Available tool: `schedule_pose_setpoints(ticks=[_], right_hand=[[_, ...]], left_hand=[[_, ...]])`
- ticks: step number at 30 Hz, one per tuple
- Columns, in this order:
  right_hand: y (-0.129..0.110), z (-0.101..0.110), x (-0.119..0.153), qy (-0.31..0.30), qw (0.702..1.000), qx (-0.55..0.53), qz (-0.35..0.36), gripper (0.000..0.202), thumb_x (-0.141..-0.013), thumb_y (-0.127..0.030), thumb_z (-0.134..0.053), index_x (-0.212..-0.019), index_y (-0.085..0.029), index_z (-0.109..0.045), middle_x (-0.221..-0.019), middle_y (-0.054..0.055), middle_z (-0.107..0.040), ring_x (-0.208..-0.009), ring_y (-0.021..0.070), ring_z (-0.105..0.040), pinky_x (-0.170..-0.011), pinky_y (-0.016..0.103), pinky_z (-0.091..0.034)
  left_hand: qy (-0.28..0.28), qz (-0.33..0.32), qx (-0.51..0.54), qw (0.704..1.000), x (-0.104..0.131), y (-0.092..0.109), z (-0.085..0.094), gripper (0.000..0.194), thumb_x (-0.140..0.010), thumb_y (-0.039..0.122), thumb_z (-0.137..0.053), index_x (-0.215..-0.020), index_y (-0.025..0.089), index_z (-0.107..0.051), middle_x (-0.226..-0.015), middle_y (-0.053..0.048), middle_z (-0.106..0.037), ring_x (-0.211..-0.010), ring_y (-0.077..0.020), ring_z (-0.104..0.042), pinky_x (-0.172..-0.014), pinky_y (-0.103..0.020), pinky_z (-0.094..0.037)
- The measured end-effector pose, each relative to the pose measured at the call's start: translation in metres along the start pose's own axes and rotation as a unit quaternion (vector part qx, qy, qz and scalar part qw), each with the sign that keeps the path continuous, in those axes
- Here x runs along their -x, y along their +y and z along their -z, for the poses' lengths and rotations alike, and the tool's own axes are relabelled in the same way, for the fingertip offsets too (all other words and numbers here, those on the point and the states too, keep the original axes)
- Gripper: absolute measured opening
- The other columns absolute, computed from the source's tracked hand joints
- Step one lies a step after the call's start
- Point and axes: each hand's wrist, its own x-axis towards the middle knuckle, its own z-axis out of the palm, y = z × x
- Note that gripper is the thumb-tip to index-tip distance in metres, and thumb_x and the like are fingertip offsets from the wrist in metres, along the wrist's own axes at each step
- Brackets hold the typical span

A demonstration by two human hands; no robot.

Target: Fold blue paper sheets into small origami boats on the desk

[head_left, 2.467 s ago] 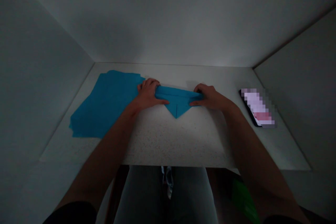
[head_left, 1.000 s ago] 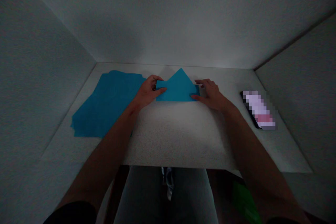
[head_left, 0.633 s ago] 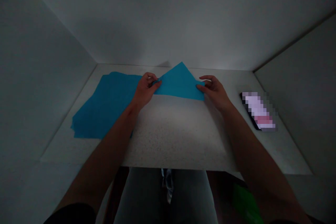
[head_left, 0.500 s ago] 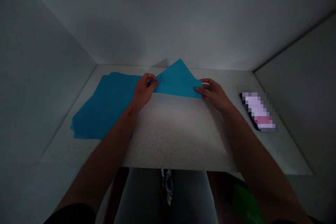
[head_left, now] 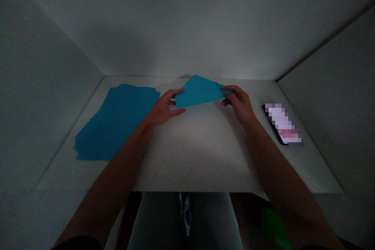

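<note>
A folded piece of blue paper is held a little above the white tabletop, its peak pointing to the back wall. My right hand pinches its right end between thumb and fingers. At the left end, my left hand has its thumb and fingers spread apart. Its fingertips touch the paper's upper left edge, while the thumb sits below the lower corner, off the paper. To the left lies a loose stack of blue sheets, partly covered by my left forearm.
A phone with a lit, blurred screen rests on the right of the speckled tabletop. Walls close in the table at the back and both sides. Something green shows below the table, at lower right.
The paper has tilted, its right end rising and its peak shifting left and lower. My left hand has gone from a pinch to spread fingers. My right hand still grips the right end.
</note>
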Motion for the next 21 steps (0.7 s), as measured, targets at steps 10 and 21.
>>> schedule_pose_setpoints(ticks=[10, 21], right_hand=[[0.016, 0.001, 0.003, -0.088, 0.996, 0.010, 0.014, 0.103, -0.075, -0.060, -0.095, -0.161, -0.048, -0.041, -0.134, 0.005, -0.065, -0.091, 0.0232, -0.072, -0.072, 0.038, -0.067], [0.006, -0.002, 0.001, -0.005, 0.995, 0.045, 0.083, 0.060, -0.076, -0.043, -0.090, -0.132, -0.036, -0.071, -0.126, 0.006, -0.074, -0.104, 0.0288, -0.072, -0.087, 0.045, -0.063]], left_hand=[[0.078, -0.006, 0.095, 0.992, -0.007, -0.004, 0.001, 0.045, -0.077, 0.031, -0.093, -0.119, 0.024, -0.078, -0.117, -0.007, -0.081, -0.105, -0.0234, -0.078, -0.096, -0.039, -0.065], [0.052, 0.014, 0.061, 0.997, -0.004, 0.004, 0.002, 0.035, -0.078, 0.033, -0.093, -0.110, 0.023, -0.081, -0.114, -0.009, -0.084, -0.105, -0.0245, -0.080, -0.097, -0.039, -0.066]])
